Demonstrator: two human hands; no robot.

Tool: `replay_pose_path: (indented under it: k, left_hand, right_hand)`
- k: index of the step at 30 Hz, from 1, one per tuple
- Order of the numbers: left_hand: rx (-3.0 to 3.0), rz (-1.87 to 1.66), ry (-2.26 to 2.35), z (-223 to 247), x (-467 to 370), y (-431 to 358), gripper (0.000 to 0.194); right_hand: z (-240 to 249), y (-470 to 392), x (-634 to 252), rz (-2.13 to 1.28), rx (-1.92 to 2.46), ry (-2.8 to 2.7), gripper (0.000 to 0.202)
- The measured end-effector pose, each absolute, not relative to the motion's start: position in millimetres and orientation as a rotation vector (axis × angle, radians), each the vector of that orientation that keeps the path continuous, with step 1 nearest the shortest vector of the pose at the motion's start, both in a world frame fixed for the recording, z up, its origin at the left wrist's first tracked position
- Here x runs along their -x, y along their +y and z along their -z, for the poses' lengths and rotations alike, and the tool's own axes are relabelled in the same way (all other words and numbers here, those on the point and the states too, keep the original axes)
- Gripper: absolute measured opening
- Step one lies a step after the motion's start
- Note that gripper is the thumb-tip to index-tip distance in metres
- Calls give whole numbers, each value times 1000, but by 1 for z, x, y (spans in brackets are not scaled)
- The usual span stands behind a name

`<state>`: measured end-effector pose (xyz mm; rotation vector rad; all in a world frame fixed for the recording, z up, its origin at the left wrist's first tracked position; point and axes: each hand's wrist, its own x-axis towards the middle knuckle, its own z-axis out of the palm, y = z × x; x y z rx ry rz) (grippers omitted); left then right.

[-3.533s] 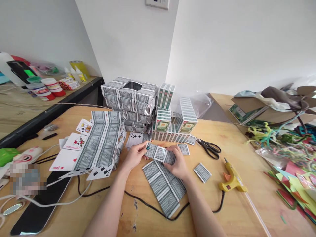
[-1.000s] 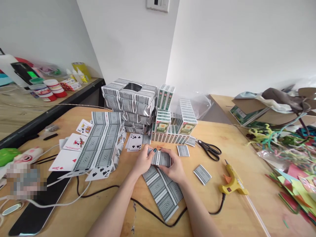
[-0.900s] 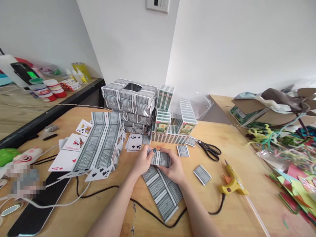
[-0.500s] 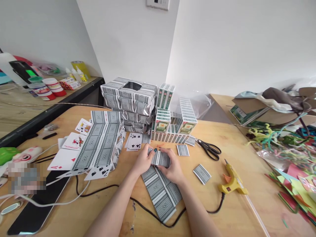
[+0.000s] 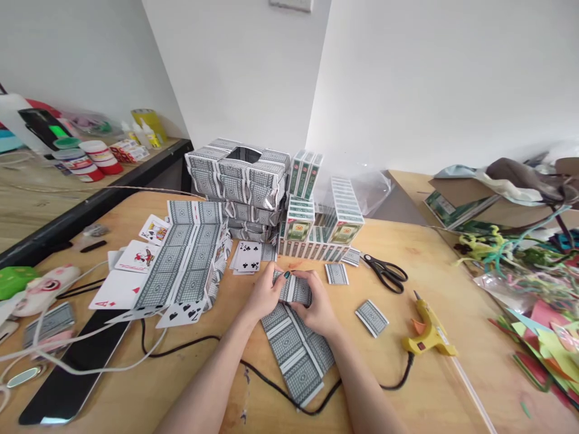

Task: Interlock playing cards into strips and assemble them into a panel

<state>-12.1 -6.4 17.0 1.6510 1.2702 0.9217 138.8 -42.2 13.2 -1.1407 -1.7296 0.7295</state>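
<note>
Both my left hand (image 5: pixel 266 290) and my right hand (image 5: pixel 316 302) are closed on a playing card piece (image 5: pixel 295 290), patterned back up, at the upper end of a joined panel of playing cards (image 5: pixel 296 355). Thumbs and fingers grip its two sides, and my left thumb with a dark green nail lies on top. The panel rests on the table below my hands. Two small card pieces, one nearer (image 5: pixel 371 318) and one farther (image 5: pixel 337 274), lie to the right of my right hand. A small stack of face-up cards (image 5: pixel 246 258) is beyond my left hand.
Behind stand a box built from cards (image 5: pixel 237 175) and stacked card packs (image 5: pixel 312 250). A folded card structure (image 5: pixel 185 259) sits left. Scissors (image 5: pixel 385 272) and a yellow glue gun (image 5: pixel 427 334) lie right; its black cable (image 5: pixel 266 377) crosses the front. A phone (image 5: pixel 75 374) lies left.
The view has shifted very slightly, so the scene sits a little differently in the picture. My hands keep the same grip on the card piece.
</note>
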Motion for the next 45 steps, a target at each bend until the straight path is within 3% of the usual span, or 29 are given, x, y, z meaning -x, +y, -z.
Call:
replay_pose_path:
  k: [9, 13, 20, 27, 45]
  left_hand:
    - [-1443, -972, 1251, -8, 9, -2, 18]
    - [-1246, -980, 1255, -15, 10, -1, 24]
    - [-1308, -983, 1286, -14, 6, -3, 22]
    - [-1615, -1107, 1533, -10, 0, -6, 16]
    - [-1454, -1036, 1366, -15, 6, -9, 23]
  right_hand:
    - [-10, -40, -141, -722, 1125, -1695, 63]
    - [-9, -37, -143, -883, 1074, -1411, 72]
    - [-7, -37, -138, -1283, 1110, -1067, 52]
    - [2, -38, -132, -1392, 1089, -1092, 30]
    - [-6, -33, -134, -1551, 1044, -851, 34]
